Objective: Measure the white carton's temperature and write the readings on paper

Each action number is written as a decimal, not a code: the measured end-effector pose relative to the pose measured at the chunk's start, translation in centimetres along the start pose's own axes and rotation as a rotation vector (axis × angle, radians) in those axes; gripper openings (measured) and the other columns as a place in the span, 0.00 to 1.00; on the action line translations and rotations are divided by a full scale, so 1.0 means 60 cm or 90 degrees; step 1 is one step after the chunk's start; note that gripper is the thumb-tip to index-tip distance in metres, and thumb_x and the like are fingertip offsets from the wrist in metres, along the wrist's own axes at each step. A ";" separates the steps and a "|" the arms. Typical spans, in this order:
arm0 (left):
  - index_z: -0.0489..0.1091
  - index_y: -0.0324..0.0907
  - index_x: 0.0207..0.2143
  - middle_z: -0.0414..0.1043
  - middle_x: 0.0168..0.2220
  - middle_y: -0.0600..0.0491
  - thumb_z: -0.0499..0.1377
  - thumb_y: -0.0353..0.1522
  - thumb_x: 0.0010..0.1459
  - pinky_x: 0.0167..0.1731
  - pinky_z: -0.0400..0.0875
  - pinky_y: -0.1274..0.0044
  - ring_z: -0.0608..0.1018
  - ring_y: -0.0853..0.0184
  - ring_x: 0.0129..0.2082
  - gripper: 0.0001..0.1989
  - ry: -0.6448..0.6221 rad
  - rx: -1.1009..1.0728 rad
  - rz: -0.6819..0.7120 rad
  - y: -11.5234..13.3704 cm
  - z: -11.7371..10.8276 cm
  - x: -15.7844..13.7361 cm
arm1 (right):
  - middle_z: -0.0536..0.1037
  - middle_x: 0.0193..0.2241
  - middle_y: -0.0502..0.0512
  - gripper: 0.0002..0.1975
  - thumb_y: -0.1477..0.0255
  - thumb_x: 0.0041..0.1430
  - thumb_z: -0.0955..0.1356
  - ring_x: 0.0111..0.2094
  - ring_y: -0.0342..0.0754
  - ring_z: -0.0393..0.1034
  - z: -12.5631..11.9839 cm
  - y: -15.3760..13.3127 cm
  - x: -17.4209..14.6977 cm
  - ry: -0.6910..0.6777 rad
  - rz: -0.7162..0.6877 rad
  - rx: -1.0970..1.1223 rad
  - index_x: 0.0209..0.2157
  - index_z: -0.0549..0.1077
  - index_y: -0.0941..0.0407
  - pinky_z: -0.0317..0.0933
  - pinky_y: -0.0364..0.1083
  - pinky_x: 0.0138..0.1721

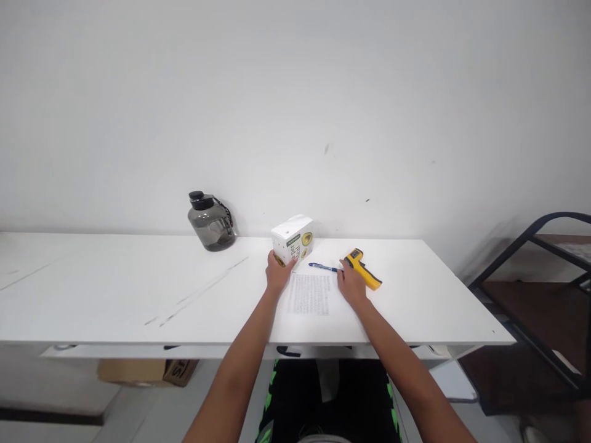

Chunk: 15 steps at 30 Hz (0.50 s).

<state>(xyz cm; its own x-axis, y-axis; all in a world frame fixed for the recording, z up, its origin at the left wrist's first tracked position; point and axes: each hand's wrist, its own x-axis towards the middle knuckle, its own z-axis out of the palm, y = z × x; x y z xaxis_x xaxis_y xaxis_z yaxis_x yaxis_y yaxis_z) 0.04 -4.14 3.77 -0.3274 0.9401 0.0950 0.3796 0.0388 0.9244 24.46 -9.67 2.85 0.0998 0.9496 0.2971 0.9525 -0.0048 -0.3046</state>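
Note:
My left hand (277, 274) is wrapped around the lower front of a white box (292, 240) printed with avocados, which stands on the table. My right hand (351, 283) is closed, with the end of a blue pen (323, 267) between thumb and index finger; the pen points left, low over the tabletop. Right beside that hand lies a yellow and black infrared thermometer gun (364, 271), partly covered by the fingers. Between my forearms is a sheet of paper (311, 295) filled with lines of writing too small to read.
A dark translucent water jug (211, 223) with a strap stands against the wall, left of the box. The white table (115, 289) ends at my lap and at the right. A metal-framed rack (530, 271) stands to the right. Underneath, at left, sits a cardboard box (133, 371).

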 end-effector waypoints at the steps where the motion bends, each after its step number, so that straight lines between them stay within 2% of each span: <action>1: 0.54 0.48 0.64 0.69 0.64 0.45 0.70 0.47 0.51 0.58 0.70 0.63 0.74 0.53 0.60 0.44 0.001 -0.002 0.002 -0.002 0.000 0.001 | 0.82 0.42 0.64 0.23 0.70 0.72 0.57 0.44 0.56 0.75 -0.001 0.001 0.000 0.036 -0.010 0.001 0.62 0.70 0.59 0.62 0.51 0.46; 3: 0.54 0.48 0.63 0.69 0.63 0.46 0.70 0.47 0.50 0.57 0.70 0.64 0.75 0.53 0.60 0.43 0.003 -0.006 0.008 -0.005 0.002 0.004 | 0.80 0.49 0.65 0.21 0.70 0.71 0.58 0.51 0.58 0.71 -0.004 0.005 0.000 0.102 -0.012 -0.013 0.58 0.74 0.57 0.58 0.56 0.55; 5: 0.55 0.49 0.62 0.70 0.62 0.46 0.70 0.48 0.50 0.56 0.71 0.64 0.75 0.54 0.59 0.42 0.005 -0.006 0.010 -0.007 0.003 0.005 | 0.76 0.55 0.66 0.21 0.68 0.70 0.59 0.58 0.61 0.66 -0.007 0.014 0.003 0.142 0.036 -0.041 0.57 0.74 0.57 0.52 0.62 0.60; 7: 0.56 0.49 0.62 0.71 0.62 0.46 0.70 0.47 0.51 0.56 0.71 0.64 0.76 0.54 0.58 0.42 0.006 -0.002 0.008 -0.007 0.003 0.006 | 0.69 0.62 0.69 0.22 0.65 0.70 0.60 0.65 0.66 0.57 -0.013 0.028 0.007 0.152 0.108 -0.071 0.59 0.72 0.59 0.48 0.65 0.62; 9: 0.55 0.49 0.62 0.71 0.61 0.46 0.70 0.47 0.51 0.55 0.71 0.64 0.76 0.54 0.58 0.42 0.006 0.000 0.005 -0.005 0.003 0.005 | 0.66 0.65 0.72 0.26 0.61 0.70 0.60 0.67 0.68 0.51 -0.021 0.041 0.012 0.110 0.165 -0.081 0.61 0.70 0.61 0.47 0.67 0.62; 12: 0.55 0.48 0.63 0.71 0.62 0.45 0.70 0.47 0.51 0.56 0.71 0.63 0.76 0.53 0.58 0.43 0.000 -0.008 0.005 -0.004 0.002 0.004 | 0.72 0.58 0.73 0.29 0.57 0.71 0.58 0.61 0.66 0.61 -0.034 0.051 0.016 -0.014 0.195 -0.061 0.63 0.67 0.62 0.52 0.64 0.59; 15: 0.54 0.47 0.63 0.70 0.62 0.44 0.70 0.47 0.51 0.56 0.71 0.62 0.76 0.53 0.59 0.43 0.002 -0.009 0.017 -0.005 0.003 0.005 | 0.73 0.55 0.72 0.30 0.57 0.72 0.59 0.56 0.63 0.66 -0.045 0.047 0.016 -0.058 0.210 -0.065 0.65 0.64 0.63 0.58 0.59 0.52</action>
<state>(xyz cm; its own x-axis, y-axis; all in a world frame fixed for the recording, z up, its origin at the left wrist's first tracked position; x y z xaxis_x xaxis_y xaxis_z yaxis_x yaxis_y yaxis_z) 0.01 -3.83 3.43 -0.3196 0.9397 0.1214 0.3761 0.0082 0.9265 28.02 -9.59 4.71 0.3856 0.9155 0.1145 0.8974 -0.3434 -0.2770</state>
